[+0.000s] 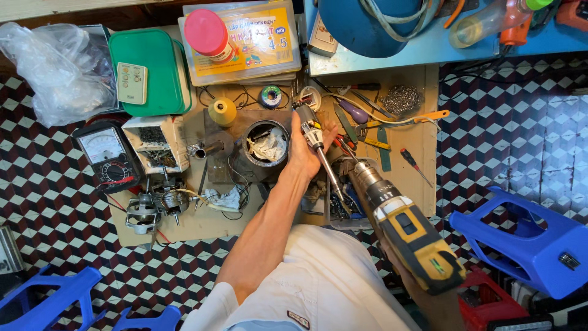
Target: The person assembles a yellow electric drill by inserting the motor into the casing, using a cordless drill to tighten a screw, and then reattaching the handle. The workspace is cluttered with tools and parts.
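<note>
1. The left hand (pixel 304 150) is closed around a small metal tool (pixel 313 136) with a long thin rod. It holds the thick top part, over the middle of the low bench (pixel 422 153).
2. The rod runs down and to the right from the hand. Its far end is just beside the nose of the cordless drill (pixel 407 230).
3. The drill is yellow and black. Its grey chuck (pixel 367 176) points up and to the left, toward the rod. So the rod and the drill lie almost in one slanted line, tip to tip.
4. The right hand is mostly hidden under the drill, low on the right. It seems to grip the drill's handle, but I cannot tell for sure.
5. The left hand is the one nearer to the rod's top. The drill is nearer to the rod's tip.
6. Just left of the left hand is a round tin (pixel 267 145) with crumpled paper in it. Just right of it lie pliers and screwdrivers (pixel 361 125).
7. Below the rod is a small box of bits (pixel 340 205), so there is little room there.
8. Farther left are a small motor (pixel 158 205) and a black meter (pixel 107 156), well apart from the hands.
9. The right edge of the bench is near the drill. Past it is tiled floor and a blue plastic stool (pixel 520 239).
</note>
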